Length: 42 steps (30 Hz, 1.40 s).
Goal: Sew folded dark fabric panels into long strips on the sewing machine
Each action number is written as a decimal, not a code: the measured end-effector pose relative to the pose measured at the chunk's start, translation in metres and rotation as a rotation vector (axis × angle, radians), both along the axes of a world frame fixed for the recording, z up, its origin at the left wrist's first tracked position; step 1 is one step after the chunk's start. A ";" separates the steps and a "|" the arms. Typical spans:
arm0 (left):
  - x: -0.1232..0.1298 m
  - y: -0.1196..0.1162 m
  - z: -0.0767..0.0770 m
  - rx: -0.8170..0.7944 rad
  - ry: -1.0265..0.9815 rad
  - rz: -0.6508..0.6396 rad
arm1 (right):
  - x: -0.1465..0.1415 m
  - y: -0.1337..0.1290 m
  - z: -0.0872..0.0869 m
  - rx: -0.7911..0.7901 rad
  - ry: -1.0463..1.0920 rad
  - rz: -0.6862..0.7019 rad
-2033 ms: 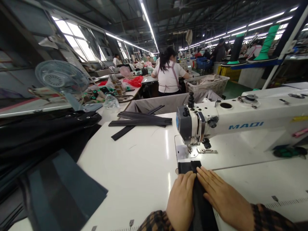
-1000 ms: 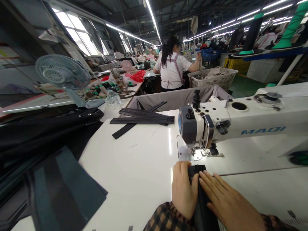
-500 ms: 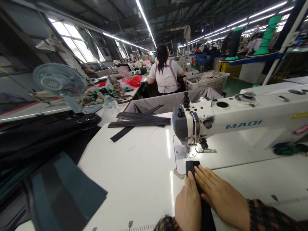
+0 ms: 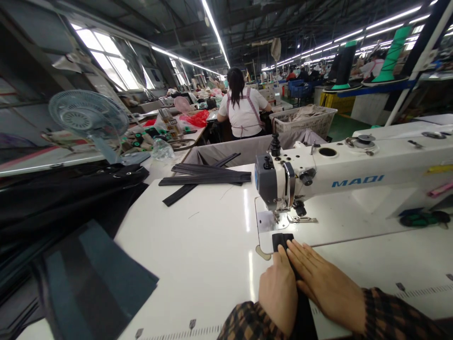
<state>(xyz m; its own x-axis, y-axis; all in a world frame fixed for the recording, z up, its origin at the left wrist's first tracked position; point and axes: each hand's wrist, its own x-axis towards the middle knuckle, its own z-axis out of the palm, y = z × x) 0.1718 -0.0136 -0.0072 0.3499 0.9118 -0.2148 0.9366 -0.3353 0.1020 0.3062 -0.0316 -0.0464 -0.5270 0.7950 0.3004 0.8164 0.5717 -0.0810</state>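
A black fabric strip (image 4: 283,242) lies lengthwise on the white table, its far end just short of the sewing machine's needle area (image 4: 278,219). My left hand (image 4: 278,288) presses on it from the left, index finger stretched along it and the other fingers curled in at its edge. Flat across its right side lies my right hand (image 4: 325,278), fingers straight and together, thumb tucked beside the strip. Both hands hide much of the middle of the strip, and its near end runs out of view at the bottom.
Several black strips (image 4: 205,178) lie crossed at the back of the table. Dark fabric panels (image 4: 95,278) hang over the left edge. A fan (image 4: 88,115) stands behind them. The white sewing machine arm (image 4: 357,177) spans the right. A co-worker (image 4: 244,104) sits ahead, beside a white basket (image 4: 304,120).
Both hands and the strip have shifted very slightly forward, toward the machine. More of the left sleeve shows now. The machine and the other strips stay put.
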 end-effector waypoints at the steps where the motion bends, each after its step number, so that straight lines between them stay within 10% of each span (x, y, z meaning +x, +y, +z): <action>1: 0.001 0.001 0.000 0.014 0.001 0.001 | 0.001 0.002 0.000 -0.002 0.001 0.006; 17: 0.011 0.045 0.008 -0.075 -0.056 0.066 | 0.010 0.047 0.003 -0.054 -0.030 0.053; 42: 0.016 0.050 0.009 -0.149 -0.011 0.120 | 0.011 0.044 0.000 -0.121 -0.031 0.049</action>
